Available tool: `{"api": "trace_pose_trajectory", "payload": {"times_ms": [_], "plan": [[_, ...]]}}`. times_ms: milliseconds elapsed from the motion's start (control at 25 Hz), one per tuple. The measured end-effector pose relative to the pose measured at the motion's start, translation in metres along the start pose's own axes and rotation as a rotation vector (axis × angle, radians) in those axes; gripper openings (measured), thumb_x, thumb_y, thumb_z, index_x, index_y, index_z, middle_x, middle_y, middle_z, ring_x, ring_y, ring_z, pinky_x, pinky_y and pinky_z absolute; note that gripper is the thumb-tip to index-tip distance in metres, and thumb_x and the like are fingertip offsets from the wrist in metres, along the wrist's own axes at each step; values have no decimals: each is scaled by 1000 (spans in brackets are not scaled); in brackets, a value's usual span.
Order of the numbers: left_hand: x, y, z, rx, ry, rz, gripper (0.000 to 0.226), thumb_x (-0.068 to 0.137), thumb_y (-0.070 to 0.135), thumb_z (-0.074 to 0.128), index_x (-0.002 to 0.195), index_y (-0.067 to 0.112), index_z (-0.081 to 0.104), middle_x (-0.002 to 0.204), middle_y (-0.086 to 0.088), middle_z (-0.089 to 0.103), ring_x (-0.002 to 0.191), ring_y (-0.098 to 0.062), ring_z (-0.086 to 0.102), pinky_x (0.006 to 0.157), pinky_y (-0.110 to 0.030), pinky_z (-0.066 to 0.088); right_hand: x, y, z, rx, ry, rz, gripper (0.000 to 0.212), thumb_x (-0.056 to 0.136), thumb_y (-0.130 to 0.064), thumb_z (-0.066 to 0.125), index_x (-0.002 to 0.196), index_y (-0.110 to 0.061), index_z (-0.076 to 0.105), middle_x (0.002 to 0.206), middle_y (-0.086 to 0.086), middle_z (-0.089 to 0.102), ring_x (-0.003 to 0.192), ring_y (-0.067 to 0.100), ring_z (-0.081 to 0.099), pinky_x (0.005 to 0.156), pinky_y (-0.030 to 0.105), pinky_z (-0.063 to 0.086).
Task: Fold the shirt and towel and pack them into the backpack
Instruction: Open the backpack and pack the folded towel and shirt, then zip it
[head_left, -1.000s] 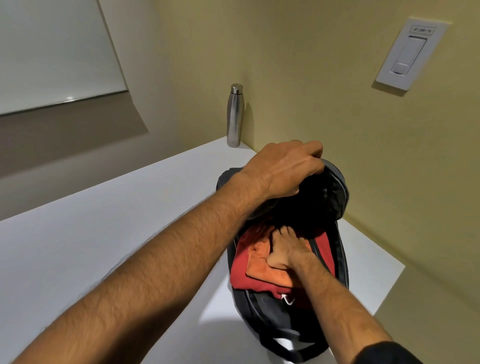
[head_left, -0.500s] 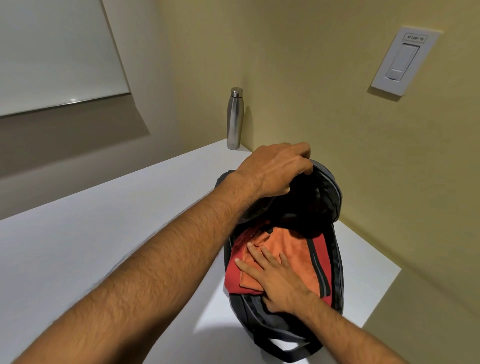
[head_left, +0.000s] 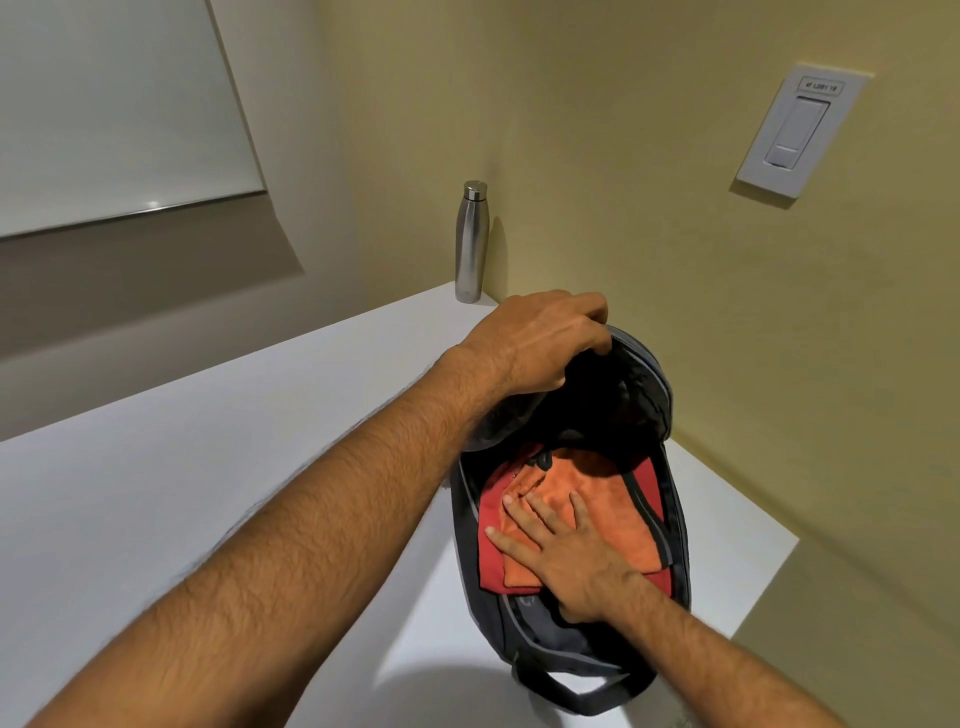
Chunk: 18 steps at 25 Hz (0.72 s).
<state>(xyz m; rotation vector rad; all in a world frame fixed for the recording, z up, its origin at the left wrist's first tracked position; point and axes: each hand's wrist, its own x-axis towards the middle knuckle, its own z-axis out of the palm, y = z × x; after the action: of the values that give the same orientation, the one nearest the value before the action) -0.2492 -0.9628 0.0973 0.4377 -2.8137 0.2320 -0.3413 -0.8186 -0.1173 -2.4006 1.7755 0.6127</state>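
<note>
The left hand (head_left: 535, 348) is gripping the raised flap of the dark grey backpack (head_left: 675, 525). The right hand (head_left: 566, 556) is pressing, fingers spread flat, on the folded orange towel (head_left: 613, 499) lying over the red shirt (head_left: 491, 561) inside, on the white table (head_left: 208, 467), its length running away from the person.

A dark grey backpack (head_left: 571, 639) lies open on a white worktop (head_left: 208, 467). The left hand (head_left: 540, 348) grips the raised flap (head_left: 639, 395) of the backpack at its upper rim, fingers curled over the edge. Inside the main compartment lies a red shirt (head_left: 491, 551), with a folded orange towel (head_left: 608, 499) on top of it. The right hand (head_left: 566, 556) rests flat on the towel, fingers straight and spread. A steel bottle (head_left: 471, 244) stands upright at the worktop's far corner, close to the yellow wall (head_left: 623, 156), which bears a white light switch (head_left: 800, 130)
</note>
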Motion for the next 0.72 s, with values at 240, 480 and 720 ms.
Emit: {"api": "trace_pose_trajectory", "payload": {"times_ms": [240, 480, 720], "plan": [[-2, -10, -3, -8, -4, -9, 39, 87, 15, 70, 123, 26, 63, 127, 3, 53, 107, -19, 56, 72, -34, 54, -11, 6, 11, 277, 32, -39, 111, 71, -32, 62, 152, -38, -13, 162, -3, -23, 147, 21, -24, 114, 60, -16], [3, -3, -2, -3, 1, 2, 39, 88, 18, 69, 125, 26, 61, 128, 2, 52, 106, -19, 56, 70, -32, 52, 15, 16, 6, 566, 556, 292, 78, 91, -59, 42, 153, -15, 25, 159, 7, 23, 147, 22, 20, 116, 49, 27], [3, 1, -4, -2, -2, 11, 38, 89, 19, 68, 125, 26, 61, 128, 2, 51, 106, -18, 55, 69, -30, 50, 51, 14, -26, 495, -74, 370, 83, 81, -65, 45, 152, -33, 16, 163, 1, 10, 149, 34, 4, 113, 69, 10]]}}
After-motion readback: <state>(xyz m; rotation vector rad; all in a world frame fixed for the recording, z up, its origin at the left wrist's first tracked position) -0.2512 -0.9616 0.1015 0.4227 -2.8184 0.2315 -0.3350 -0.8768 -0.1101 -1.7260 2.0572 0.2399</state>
